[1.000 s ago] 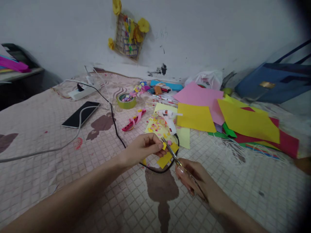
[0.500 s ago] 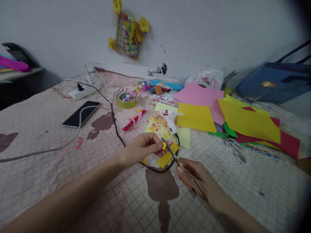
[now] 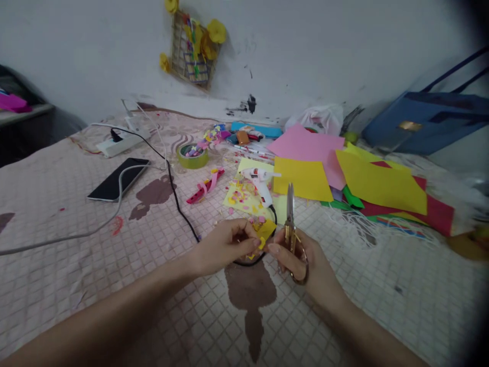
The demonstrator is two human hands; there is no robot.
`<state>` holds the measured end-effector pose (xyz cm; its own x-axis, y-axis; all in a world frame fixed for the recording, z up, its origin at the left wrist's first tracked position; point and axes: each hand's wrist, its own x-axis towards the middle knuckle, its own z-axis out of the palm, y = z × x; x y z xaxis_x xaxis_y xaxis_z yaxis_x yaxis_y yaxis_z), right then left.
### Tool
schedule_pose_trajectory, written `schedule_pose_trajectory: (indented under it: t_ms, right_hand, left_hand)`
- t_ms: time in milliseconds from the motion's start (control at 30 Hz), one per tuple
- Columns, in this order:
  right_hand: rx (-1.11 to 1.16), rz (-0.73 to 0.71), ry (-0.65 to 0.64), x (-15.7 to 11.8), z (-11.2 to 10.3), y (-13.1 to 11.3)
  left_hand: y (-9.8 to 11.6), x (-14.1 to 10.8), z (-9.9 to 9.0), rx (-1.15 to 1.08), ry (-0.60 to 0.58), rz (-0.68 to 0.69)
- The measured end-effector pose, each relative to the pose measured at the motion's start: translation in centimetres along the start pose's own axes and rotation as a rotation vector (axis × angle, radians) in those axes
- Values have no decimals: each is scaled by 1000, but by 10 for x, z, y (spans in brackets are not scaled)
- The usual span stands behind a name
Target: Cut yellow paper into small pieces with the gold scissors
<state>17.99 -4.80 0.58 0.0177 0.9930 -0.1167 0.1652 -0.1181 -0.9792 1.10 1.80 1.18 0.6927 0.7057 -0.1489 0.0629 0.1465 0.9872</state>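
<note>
Between the thumb and fingers of my left hand [image 3: 235,243] is a small yellow paper piece [image 3: 262,243]. My right hand [image 3: 301,257] holds gold-handled scissors [image 3: 290,219], their blades closed and pointing up, away from the paper. The right fingertips are close to the yellow piece; whether they touch it is too small to tell. Beneath and behind the hands lies a larger yellow paper [image 3: 268,229]. A white glue gun [image 3: 262,184] rests on pale yellow paper [image 3: 244,165] scattered with small yellow and pink scraps.
Black cable [image 3: 178,204] curves around behind my left hand. A phone [image 3: 119,179], power strip [image 3: 120,144], tape roll [image 3: 193,157] and pink-red strip [image 3: 205,186] lie left. Coloured sheets [image 3: 382,183] and white string [image 3: 355,227] are at right, near a blue bag [image 3: 428,122].
The scissors have swung from the yellow piece to upright in my right hand, and my right fingers have come closer to my left hand. The view has shifted slightly.
</note>
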Motion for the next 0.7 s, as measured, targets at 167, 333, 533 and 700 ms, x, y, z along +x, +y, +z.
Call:
schedule_pose_trajectory:
  t_ms: [167, 333, 533, 700]
  right_hand:
    - [71, -26, -8, 2, 2, 7]
    - [233, 61, -10, 2, 2, 10]
    - [468, 112, -106, 3, 3, 11]
    - [328, 73, -95, 3, 2, 11]
  left_hand:
    - [-1, -3, 5, 147, -50, 1]
    - [3, -3, 0, 190, -38, 114]
    - [3, -2, -2, 301, -85, 253]
    - [1, 0, -2, 160, -74, 160]
